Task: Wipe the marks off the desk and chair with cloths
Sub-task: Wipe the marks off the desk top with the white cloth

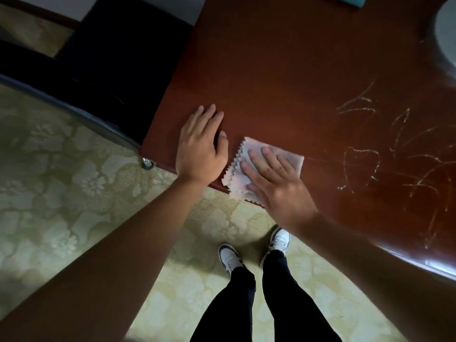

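Pale pink cloth [249, 169] lies at the desk [283, 77] edge under the right hand [276, 186], fingers straight, pressing it flat. Just left, the left hand [199, 149] rests flat, fingers together. White marks [394, 154] sit well right.

Both arms reach forward; left hand [201, 149] lies flat, fingers straight; right hand [276, 183] presses flat, fingers spread

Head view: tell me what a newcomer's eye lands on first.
Pale scribbled marks sprawl across the right side of the glossy reddish-brown wooden desk. Near its front edge the right hand presses flat on a pale, zigzag-edged cloth, while the left hand rests flat on bare wood just left of it.
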The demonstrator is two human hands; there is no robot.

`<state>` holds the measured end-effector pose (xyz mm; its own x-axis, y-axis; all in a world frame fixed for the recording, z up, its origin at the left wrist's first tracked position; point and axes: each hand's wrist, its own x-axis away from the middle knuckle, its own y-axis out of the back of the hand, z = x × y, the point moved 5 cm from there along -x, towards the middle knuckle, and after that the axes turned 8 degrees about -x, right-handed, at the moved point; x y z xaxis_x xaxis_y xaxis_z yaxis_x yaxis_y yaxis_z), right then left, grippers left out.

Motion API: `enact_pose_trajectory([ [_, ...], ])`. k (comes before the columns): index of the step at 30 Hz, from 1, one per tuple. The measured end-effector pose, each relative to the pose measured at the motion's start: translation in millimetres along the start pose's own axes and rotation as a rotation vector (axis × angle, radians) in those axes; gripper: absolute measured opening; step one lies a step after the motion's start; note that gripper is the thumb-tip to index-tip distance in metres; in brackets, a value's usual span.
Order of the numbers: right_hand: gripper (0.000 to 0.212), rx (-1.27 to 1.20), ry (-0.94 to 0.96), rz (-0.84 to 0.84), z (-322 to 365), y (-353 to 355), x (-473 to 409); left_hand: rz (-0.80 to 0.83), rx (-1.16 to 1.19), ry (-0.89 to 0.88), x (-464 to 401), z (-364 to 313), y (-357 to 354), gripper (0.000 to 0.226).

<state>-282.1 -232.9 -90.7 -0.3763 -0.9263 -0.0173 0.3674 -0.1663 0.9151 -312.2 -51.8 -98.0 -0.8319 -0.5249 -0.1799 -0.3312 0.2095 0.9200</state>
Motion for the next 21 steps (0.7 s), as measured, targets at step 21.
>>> enact_pose_trajectory([
  [21, 0.047, -0.116, -0.054, 0.075, -51.9, 20.8, -189.4, -0.081, 0.057, 0.274, -3.9, 15.6, 6.6, 0.046],
])
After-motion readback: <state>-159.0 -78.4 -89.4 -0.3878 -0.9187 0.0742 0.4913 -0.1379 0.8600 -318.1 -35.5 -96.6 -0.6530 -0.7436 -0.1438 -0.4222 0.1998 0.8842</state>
